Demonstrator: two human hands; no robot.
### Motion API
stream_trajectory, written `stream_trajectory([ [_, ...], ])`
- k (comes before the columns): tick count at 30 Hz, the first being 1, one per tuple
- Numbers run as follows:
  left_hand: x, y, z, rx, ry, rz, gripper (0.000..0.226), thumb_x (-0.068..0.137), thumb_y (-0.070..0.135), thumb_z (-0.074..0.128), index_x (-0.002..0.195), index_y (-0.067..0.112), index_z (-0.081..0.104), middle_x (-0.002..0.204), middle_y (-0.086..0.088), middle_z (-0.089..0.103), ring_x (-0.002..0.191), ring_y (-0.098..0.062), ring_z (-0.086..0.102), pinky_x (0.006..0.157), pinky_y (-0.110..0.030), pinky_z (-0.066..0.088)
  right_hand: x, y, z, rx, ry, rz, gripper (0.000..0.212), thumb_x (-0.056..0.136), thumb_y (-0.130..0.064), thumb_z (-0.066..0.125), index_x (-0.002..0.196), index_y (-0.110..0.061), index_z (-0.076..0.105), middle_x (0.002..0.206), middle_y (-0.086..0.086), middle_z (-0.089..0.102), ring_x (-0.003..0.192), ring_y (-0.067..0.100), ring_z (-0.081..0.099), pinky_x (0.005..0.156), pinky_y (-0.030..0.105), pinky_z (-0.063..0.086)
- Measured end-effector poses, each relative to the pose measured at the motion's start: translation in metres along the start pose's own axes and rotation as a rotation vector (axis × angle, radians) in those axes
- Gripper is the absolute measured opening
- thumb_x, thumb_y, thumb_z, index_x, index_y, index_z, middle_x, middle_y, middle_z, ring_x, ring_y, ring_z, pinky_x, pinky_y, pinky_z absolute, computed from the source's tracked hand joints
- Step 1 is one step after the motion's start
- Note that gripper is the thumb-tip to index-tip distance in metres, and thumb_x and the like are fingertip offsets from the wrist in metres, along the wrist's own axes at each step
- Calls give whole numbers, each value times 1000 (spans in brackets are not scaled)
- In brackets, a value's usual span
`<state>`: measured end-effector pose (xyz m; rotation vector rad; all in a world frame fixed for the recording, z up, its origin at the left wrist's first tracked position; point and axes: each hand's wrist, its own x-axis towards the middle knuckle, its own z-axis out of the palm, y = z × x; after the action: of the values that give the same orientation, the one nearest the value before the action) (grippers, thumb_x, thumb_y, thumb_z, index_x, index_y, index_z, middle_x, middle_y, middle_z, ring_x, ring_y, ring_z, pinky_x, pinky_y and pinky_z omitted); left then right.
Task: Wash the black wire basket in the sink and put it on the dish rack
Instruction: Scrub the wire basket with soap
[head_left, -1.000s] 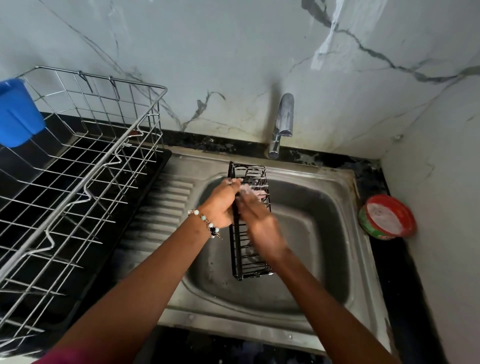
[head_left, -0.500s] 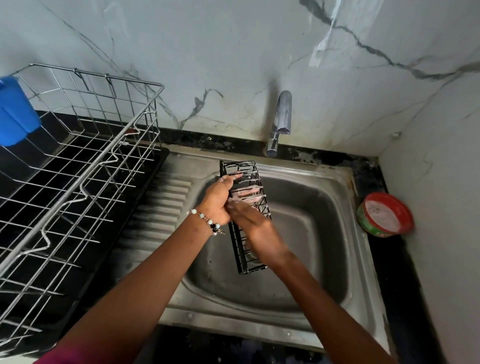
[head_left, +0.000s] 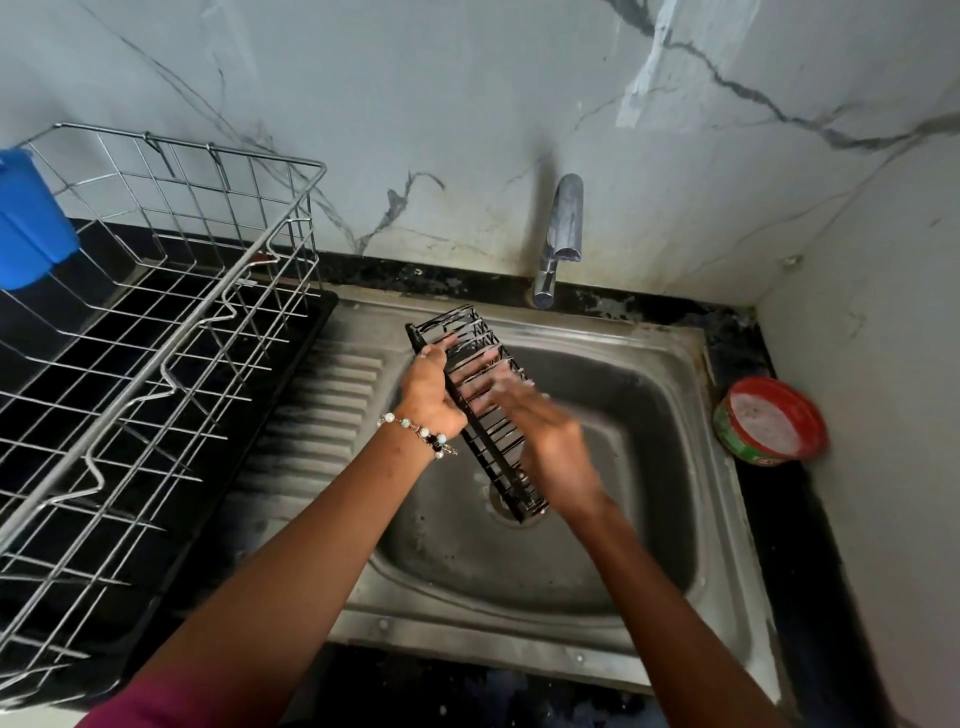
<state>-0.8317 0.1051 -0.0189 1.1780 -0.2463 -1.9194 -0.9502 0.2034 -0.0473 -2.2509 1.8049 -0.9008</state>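
- Black wire basket (head_left: 480, 410): long and narrow, held tilted above the sink bowl. Its far end points up toward the tap; its near end hangs over the drain.
- Your left hand (head_left: 428, 392): it grips the basket's left edge near the upper end. The fingers (head_left: 451, 343) curl round the wire, the thumb side toward you. A bead bracelet (head_left: 420, 433) sits on that wrist.
- Your right hand (head_left: 553, 441): it lies against the right side of the basket with fingers (head_left: 485, 387) stretched out flat across the wires. This hand is blurred, so you cannot tell for sure whether anything sits under the palm; pale suds seem to show near the fingertips.
- Sink (head_left: 670, 525): a steel bowl with a ribbed draining board on its left. The drain is partly hidden behind the basket's lower end.
- Tap (head_left: 563, 234): a chrome spout on the back ledge, above and just right of the basket's top end. No stream is visible.
- Dish rack (head_left: 171, 332): a silver wire rack on a black tray, on the bench left of the sink, well apart from the basket.
- Blue plastic cup (head_left: 28, 223): it hangs at the rack's far left edge.
- Red-rimmed round tub (head_left: 769, 421): on the black bench right of the sink, with whitish contents.
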Motion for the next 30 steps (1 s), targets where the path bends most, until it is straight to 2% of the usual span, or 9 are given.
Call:
stream_trajectory([
  [4,1,1,-2,-81,20,-5,30,105,38,27,106,20,53,94,-25,69,73,-35,72,67,-59,56,3,3,-7,-56,25,232,81,57,33,45,128,-3,58,134,17,56,126,28,53,112,34,32],
  [6,4,1,-2,-94,51,23,30,105,37,28,107,20,52,86,-23,70,62,-33,72,56,-56,56,-4,-21,4,-61,-16,75,66,62,26,54,123,1,61,126,21,61,119,33,58,107,37,37],
  [9,6,1,-4,-125,67,22,32,106,36,26,104,21,54,89,-21,70,61,-32,72,52,-54,57,-15,-21,-3,-25,-85,-177,45,76,3,45,116,3,65,121,19,64,113,33,61,110,24,29],
  [15,-1,5,-8,-161,98,8,31,106,33,30,100,21,57,93,-22,71,62,-31,72,58,-49,59,-6,12,-12,-44,75,264,73,56,26,42,121,2,61,130,22,57,125,36,52,113,30,26],
  [20,1,6,-7,-171,114,12,32,106,35,29,102,22,58,80,-18,73,61,-30,72,53,-46,59,-31,-16,1,44,-73,-128,42,96,-7,30,117,5,64,128,22,59,121,36,55,112,32,28],
  [22,-1,5,-6,-177,110,12,31,106,34,29,105,22,58,75,-17,73,61,-29,72,55,-46,60,-34,-1,-9,91,-87,-135,44,87,-1,34,119,3,64,131,18,58,125,32,53,112,37,32],
  [25,-4,1,-5,-215,113,-10,31,105,34,30,108,22,58,78,-18,73,62,-30,72,55,-46,60,-30,17,-20,44,25,75,69,60,11,34,122,2,62,133,17,56,127,30,51,111,40,33],
  [28,-4,1,-4,-249,128,-11,32,105,35,31,110,20,58,73,-19,72,60,-30,72,55,-45,60,-24,-6,-13,8,26,127,61,68,3,33,121,2,62,130,18,58,123,32,54,112,30,29],
  [30,-3,2,-4,-252,130,-19,31,105,35,31,111,20,58,68,-19,71,57,-29,71,50,-43,59,-28,-18,-10,50,-41,-76,49,77,-2,37,117,3,65,125,18,62,119,29,57,112,25,27],
])
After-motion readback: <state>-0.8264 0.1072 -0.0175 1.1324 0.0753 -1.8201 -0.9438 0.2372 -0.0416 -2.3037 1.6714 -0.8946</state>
